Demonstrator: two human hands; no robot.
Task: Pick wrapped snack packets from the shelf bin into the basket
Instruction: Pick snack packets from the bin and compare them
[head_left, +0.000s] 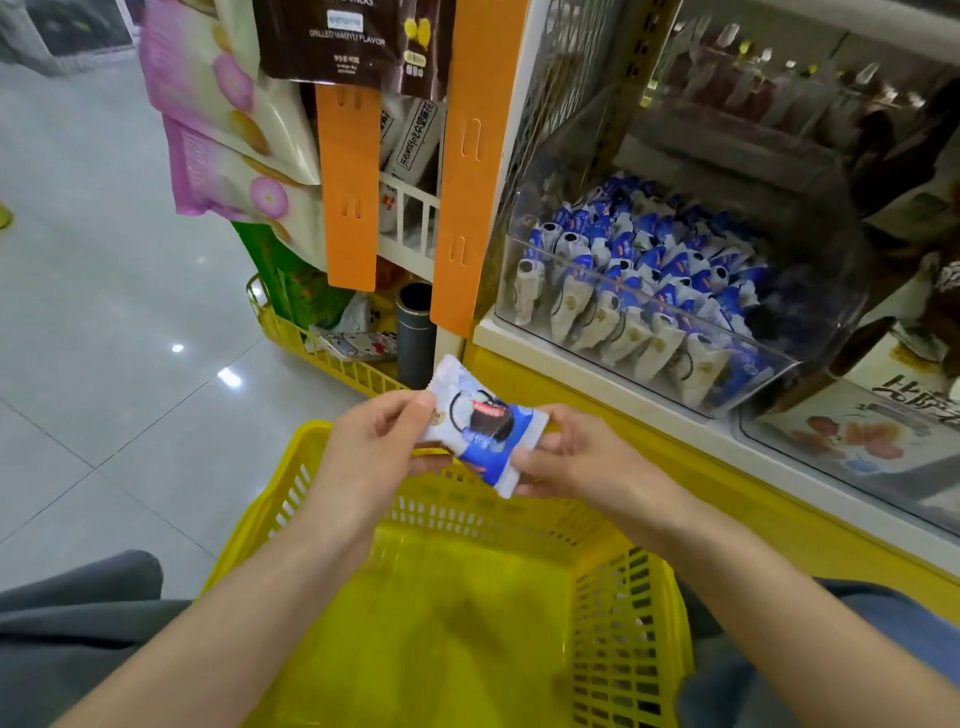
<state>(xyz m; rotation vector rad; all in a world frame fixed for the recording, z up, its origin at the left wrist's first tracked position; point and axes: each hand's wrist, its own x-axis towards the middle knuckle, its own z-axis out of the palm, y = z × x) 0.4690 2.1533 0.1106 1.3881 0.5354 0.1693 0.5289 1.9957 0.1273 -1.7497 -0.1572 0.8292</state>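
A white and blue wrapped snack packet (480, 423) is held flat between both hands above the far rim of the yellow basket (631, 613). My left hand (371, 441) pinches its upper left end with thumb and fingers. My right hand (571, 452) pinches its lower right end. The basket sits between my knees and nothing is visible on its floor. To the upper right, a clear plastic shelf bin (524, 306) holds several more of the same blue and white packets (644, 275).
Orange hanging strips (348, 192) with snack bags (228, 114) hang to the left of the bin. A yellow wire rack (311, 343) with small goods stands on the grey tiled floor (104, 312). A second bin (883, 431) lies to the right. A yellow shelf base (727, 499) runs beside the basket.
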